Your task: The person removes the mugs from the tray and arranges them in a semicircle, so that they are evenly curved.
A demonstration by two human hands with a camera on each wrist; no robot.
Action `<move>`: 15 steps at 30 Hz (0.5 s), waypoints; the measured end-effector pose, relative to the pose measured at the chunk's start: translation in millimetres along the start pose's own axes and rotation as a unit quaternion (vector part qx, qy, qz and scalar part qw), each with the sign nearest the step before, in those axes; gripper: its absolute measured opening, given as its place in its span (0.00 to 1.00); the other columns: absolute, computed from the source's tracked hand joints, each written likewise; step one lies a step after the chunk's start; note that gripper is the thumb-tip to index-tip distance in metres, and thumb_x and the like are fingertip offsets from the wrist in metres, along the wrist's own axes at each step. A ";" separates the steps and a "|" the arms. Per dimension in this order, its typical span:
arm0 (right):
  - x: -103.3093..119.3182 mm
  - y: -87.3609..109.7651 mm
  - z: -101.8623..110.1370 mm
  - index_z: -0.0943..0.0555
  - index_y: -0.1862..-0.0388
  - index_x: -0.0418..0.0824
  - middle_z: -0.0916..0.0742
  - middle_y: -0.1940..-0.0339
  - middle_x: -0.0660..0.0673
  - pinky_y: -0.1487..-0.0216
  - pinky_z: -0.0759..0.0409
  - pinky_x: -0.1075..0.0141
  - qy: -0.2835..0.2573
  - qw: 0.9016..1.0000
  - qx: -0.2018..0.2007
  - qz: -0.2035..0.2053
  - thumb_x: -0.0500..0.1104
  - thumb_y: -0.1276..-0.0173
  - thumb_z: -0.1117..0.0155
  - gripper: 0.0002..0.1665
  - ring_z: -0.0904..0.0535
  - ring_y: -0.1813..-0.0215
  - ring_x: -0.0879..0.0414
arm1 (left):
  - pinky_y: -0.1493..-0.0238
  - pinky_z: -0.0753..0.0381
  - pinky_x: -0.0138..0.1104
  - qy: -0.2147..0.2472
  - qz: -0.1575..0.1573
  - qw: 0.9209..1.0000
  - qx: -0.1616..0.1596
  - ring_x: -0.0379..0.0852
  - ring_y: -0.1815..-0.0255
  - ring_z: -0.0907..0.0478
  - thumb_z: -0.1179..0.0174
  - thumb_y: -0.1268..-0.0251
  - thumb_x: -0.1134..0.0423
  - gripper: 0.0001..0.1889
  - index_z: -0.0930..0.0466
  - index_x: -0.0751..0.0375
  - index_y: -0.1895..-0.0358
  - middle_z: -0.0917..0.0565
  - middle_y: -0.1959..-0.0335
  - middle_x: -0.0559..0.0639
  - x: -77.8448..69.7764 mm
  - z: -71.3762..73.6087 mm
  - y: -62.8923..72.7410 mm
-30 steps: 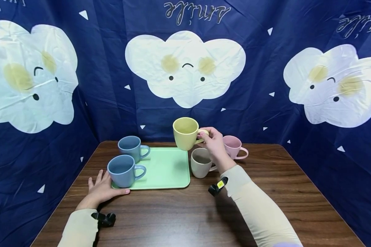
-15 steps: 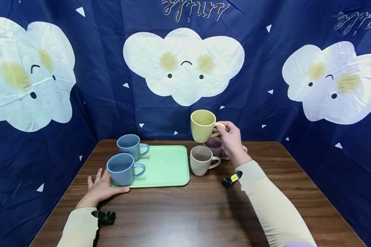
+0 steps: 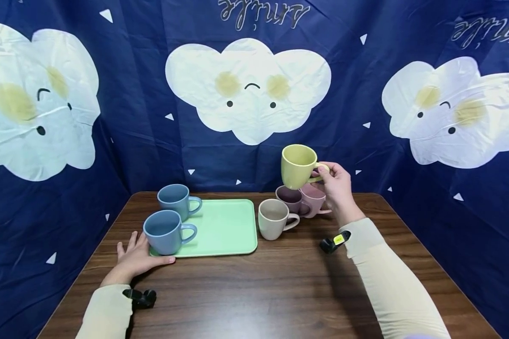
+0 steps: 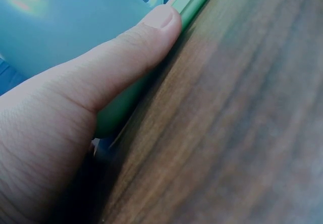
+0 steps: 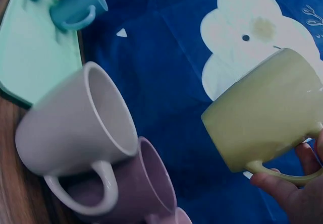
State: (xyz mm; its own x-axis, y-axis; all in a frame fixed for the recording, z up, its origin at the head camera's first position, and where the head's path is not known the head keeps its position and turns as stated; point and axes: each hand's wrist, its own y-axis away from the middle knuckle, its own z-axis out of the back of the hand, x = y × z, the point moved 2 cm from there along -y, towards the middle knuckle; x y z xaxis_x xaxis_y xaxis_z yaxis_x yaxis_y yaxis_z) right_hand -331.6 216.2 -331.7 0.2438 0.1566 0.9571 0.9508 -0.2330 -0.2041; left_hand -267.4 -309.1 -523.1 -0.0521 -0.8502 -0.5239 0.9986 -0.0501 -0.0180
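Note:
My right hand (image 3: 338, 188) pinches the handle of a yellow mug (image 3: 298, 169), upright in the air above the back right of the table. In the right wrist view the yellow mug (image 5: 267, 108) is lifted well apart from the other mugs. My left hand (image 3: 135, 258) rests at the front left corner of a green tray (image 3: 231, 230), its thumb straight along the front edge and its other fingers spread. The near blue mug (image 3: 164, 238) stands on the tray beside this hand; a second blue mug (image 3: 174, 200) stands behind it. In the left wrist view the thumb (image 4: 126, 52) lies along the tray's edge.
Right of the tray stand a beige mug (image 3: 272, 223), a dark purple mug (image 3: 294, 202) and a pink mug (image 3: 314, 200), close together with handles to the right. A wooden table (image 3: 254, 296) bears everything. Blue cloth (image 3: 144, 155) with white clouds hangs around it.
My right hand has carried the yellow mug right and slightly up, from over the tray's right edge to above the purple and pink mugs. The left hand stays at the tray.

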 end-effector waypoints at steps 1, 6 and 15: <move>2.0 -0.8 3.1 0.21 0.56 0.41 0.12 0.65 0.54 0.62 0.13 0.66 -0.003 1.000 -0.002 0.001 0.36 0.23 0.43 0.03 0.13 0.56 0.54 | 0.38 0.83 0.75 0.000 0.000 1.000 0.001 0.80 0.23 0.70 0.29 0.60 0.26 0.73 0.57 0.70 0.20 0.55 0.21 0.76 -0.9 0.1 0.2; 8.0 -5.5 20.7 0.21 0.57 0.40 0.12 0.65 0.53 0.61 0.13 0.65 -0.026 1.000 -0.012 0.003 0.35 0.23 0.44 0.04 0.13 0.61 0.58 | 0.37 0.81 0.76 -0.015 0.004 1.000 0.006 0.80 0.23 0.68 0.29 0.57 0.26 0.71 0.58 0.69 0.19 0.55 0.21 0.75 -3.5 1.6 0.2; 15.2 -9.1 53.2 0.21 0.59 0.40 0.13 0.65 0.51 0.63 0.13 0.64 -0.049 0.998 -0.037 0.004 0.34 0.23 0.44 0.05 0.12 0.63 0.58 | 0.37 0.80 0.75 -0.015 0.009 1.000 0.011 0.80 0.23 0.68 0.29 0.57 0.27 0.71 0.58 0.69 0.20 0.55 0.21 0.76 -6.2 4.9 4.5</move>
State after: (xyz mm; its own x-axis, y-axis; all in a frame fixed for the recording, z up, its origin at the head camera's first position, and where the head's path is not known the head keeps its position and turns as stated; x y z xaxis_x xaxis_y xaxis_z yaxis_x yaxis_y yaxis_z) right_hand -326.3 271.7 -326.2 0.2731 0.2468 0.9298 0.9326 -0.3048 -0.1931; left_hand -262.6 -306.6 -515.8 -0.0356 -0.8664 -0.4981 0.9989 -0.0464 0.0093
